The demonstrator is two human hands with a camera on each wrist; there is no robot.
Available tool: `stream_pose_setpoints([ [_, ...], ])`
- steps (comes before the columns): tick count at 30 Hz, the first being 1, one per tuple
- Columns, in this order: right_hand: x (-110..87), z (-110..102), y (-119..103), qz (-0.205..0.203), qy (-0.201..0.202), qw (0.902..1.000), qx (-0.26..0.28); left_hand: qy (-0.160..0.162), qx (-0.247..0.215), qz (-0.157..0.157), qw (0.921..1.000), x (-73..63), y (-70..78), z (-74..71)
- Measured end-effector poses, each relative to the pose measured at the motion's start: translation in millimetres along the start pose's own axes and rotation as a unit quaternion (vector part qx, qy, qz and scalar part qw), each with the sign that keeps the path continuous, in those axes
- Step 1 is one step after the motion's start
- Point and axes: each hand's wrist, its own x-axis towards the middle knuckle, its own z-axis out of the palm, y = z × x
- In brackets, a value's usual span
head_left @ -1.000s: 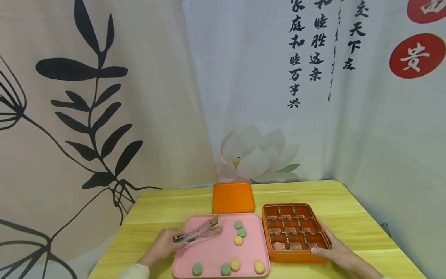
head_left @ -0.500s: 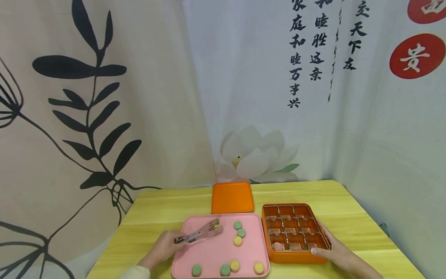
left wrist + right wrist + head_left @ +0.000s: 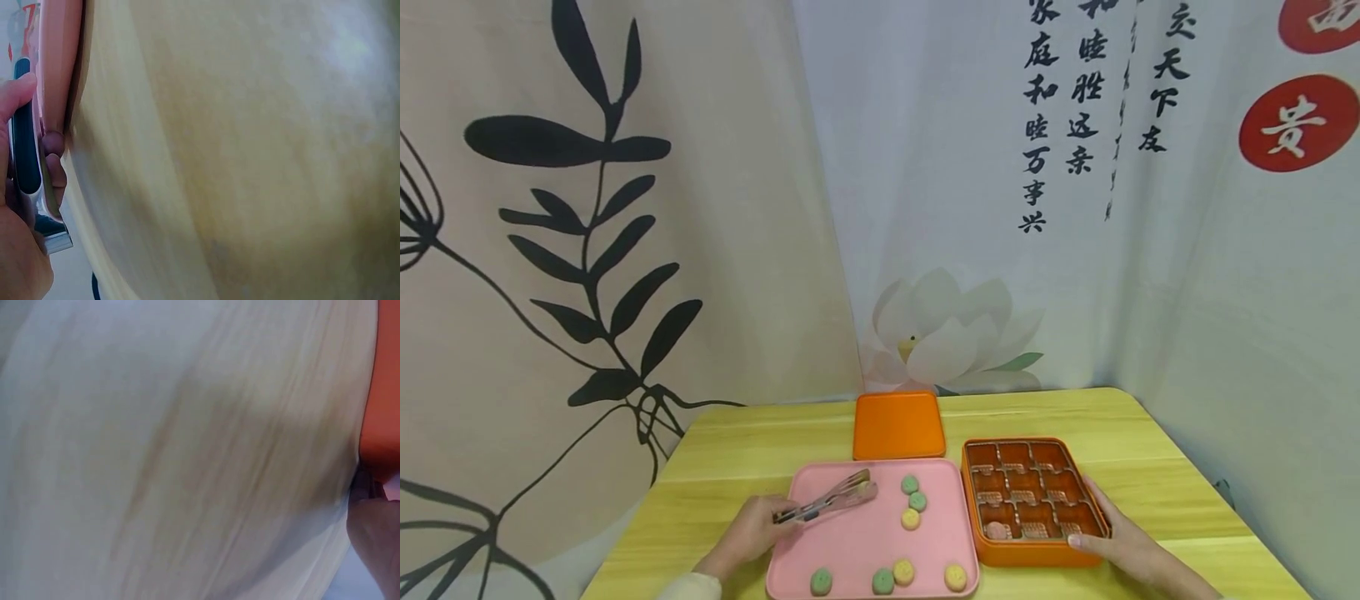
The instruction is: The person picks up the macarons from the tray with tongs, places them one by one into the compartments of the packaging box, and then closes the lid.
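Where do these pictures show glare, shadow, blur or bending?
Head view: fairly even light, the tongs faint against the pink tray. Left wrist view: pale glare on the tabletop, upper right; its edge looks bowed, perhaps lens distortion. Right wrist view: soft wood grain, a shadow beside the right hand.

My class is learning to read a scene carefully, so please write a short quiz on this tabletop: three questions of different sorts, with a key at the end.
1. Fill in the blank: the left grip holds the ____.
2. True or false: the lid lies apart from the box.
3. Count: how many green pieces are on the tray?

Key:
1. Tongs.
2. True; it lies beyond the tray, while the box stands at the tray's right.
3. Four: two near the far edge, two near the close edge.
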Motion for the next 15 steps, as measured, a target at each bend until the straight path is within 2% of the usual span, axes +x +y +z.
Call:
stream_pose_setpoints([
  [9, -1.2, -0.4, -3.0, 0.007, 0.0, 0.9998, -0.017, 0.001, 0.0, -0.008, 1.0, -1.3, 5.3, -4.1],
  [15, -1.4, -0.7, -2.5, 0.004, -0.005, 0.9998, -0.016, 0.002, 0.003, -0.019, 0.9998, 3.5, 8.3, -7.6],
])
